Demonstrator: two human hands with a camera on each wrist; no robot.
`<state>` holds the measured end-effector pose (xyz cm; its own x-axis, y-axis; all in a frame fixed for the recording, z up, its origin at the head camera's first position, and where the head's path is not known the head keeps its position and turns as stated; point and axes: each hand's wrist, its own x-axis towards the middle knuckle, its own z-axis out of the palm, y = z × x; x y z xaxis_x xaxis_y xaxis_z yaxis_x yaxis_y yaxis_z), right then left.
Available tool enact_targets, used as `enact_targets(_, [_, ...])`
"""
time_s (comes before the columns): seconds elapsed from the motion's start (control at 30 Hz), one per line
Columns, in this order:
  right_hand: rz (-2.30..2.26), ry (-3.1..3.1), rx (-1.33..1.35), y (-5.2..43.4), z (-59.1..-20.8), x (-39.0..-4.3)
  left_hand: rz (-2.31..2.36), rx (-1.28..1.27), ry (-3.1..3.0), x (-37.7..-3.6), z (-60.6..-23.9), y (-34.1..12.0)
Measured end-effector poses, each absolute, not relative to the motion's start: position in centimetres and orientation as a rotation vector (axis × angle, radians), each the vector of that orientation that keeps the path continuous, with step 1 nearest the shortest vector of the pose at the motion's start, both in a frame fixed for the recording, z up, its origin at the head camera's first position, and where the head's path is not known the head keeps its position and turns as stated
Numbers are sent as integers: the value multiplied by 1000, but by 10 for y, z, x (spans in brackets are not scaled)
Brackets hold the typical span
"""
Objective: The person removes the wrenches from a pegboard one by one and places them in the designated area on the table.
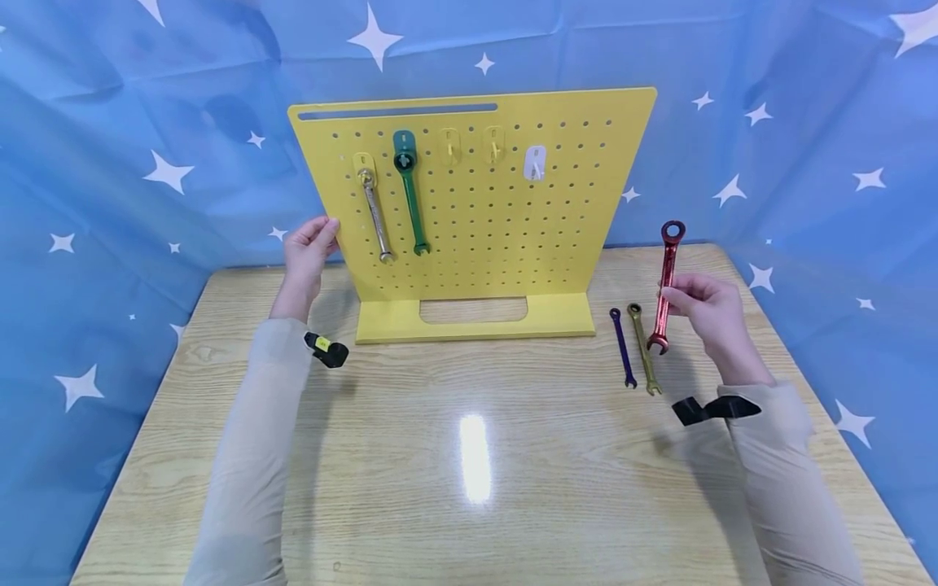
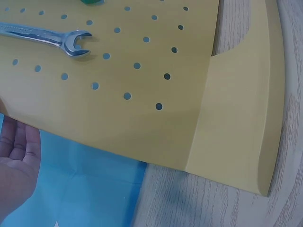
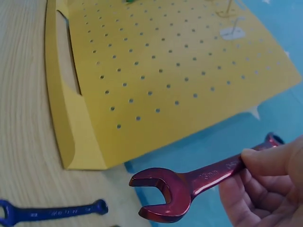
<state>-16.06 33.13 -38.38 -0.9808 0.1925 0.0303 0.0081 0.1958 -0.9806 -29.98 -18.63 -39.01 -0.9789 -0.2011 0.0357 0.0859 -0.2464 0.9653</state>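
While the left hand [image 1: 311, 244] steadies the yellow pegboard [image 1: 513, 236] at its nine o'clock edge, fingers straight, the right hand [image 1: 707, 313] pinches the red wrench [image 1: 665, 285] upright. Hung: silver wrench [image 1: 375, 216], green wrench [image 1: 410, 195]. On the table [image 1: 469, 456], at three o'clock of the board: purple wrench [image 1: 622, 346], gold wrench [image 1: 643, 348]. Three hooks look bare. Wrench sizes unreadable.

red wrench [image 3: 189, 182]: stamped marking along the handle, too blurred to read | silver wrench [image 2: 45, 37]: embossed lettering on the shank, not legible | blue wrench [image 3: 49, 211]: faint marks on the handle, unreadable | no other text
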Motion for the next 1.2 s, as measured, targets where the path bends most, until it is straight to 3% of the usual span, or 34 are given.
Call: enact_targets(1.2, [1727,-2667,-394,383,-460,-150,-2353,135,-1816,-298,-388,-187])
